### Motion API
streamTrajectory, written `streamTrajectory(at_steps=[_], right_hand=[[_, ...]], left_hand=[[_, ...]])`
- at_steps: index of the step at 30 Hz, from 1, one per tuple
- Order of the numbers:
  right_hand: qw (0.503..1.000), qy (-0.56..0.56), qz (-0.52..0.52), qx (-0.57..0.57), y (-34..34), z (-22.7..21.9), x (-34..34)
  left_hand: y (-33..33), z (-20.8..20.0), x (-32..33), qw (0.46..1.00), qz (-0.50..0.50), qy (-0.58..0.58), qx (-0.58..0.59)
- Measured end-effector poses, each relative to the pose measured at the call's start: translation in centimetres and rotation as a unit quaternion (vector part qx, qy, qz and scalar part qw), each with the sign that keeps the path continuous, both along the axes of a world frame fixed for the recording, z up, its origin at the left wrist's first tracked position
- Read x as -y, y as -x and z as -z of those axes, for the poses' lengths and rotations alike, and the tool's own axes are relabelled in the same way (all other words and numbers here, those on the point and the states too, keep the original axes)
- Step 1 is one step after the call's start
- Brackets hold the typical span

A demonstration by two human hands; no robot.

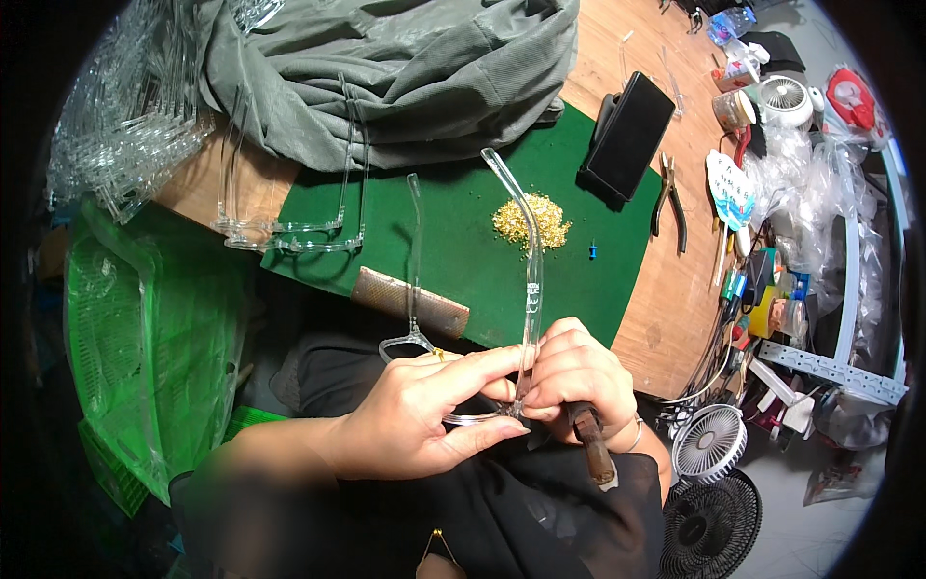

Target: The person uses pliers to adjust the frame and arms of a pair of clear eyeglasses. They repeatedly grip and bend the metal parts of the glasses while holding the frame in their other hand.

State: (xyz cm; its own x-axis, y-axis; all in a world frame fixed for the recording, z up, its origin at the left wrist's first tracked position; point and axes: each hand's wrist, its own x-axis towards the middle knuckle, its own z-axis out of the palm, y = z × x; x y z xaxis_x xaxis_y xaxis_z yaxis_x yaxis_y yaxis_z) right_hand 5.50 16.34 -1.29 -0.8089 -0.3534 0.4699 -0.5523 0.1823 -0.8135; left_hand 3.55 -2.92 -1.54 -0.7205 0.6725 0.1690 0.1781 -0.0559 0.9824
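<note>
My left hand (410,415) grips a clear plastic eyeglasses frame (532,289) near its front, thumb and fingers pinching it. One temple points up and away over the mat, and the other stands to the left of my fingers. Closed in a fist against the same corner of the frame, my right hand (579,372) holds a tool with a worn brown handle (596,449). The tool's working end is hidden by my fingers. Beyond the hands, a heap of tiny gold-coloured metal parts (535,224) lies on the green mat (453,217).
More clear frames (294,236) rest at the mat's left, near a big stack (125,145) and grey cloth (405,77). A black phone (627,140), pliers (667,203) and a small blue piece (593,252) lie right. Green crate (145,338) stands left; fans (709,442) stand right.
</note>
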Motion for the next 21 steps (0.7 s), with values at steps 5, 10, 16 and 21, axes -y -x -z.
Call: streamTrajectory(at_steps=[5, 10, 16, 21], right_hand=[[1.0, 0.03, 0.004, 0.002, 0.0, 0.1, 0.2], [0.999, 0.032, -0.007, 0.028, 0.2, -0.3, 0.3], [0.999, -0.008, -0.008, 0.044, 0.3, -0.8, 0.4], [1.0, 0.011, 0.002, 0.013, 0.0, -0.4, 0.4]], left_hand=[[-0.1, 0.1, 0.0, 1.0, -0.005, -0.014, -0.003], [0.1, 0.0, 0.2, 1.0, 0.01, -0.005, 0.013], [0.1, -0.1, 0.3, 0.999, -0.002, 0.021, -0.033], [0.0, -0.1, 0.2, 0.999, -0.01, 0.006, -0.033]])
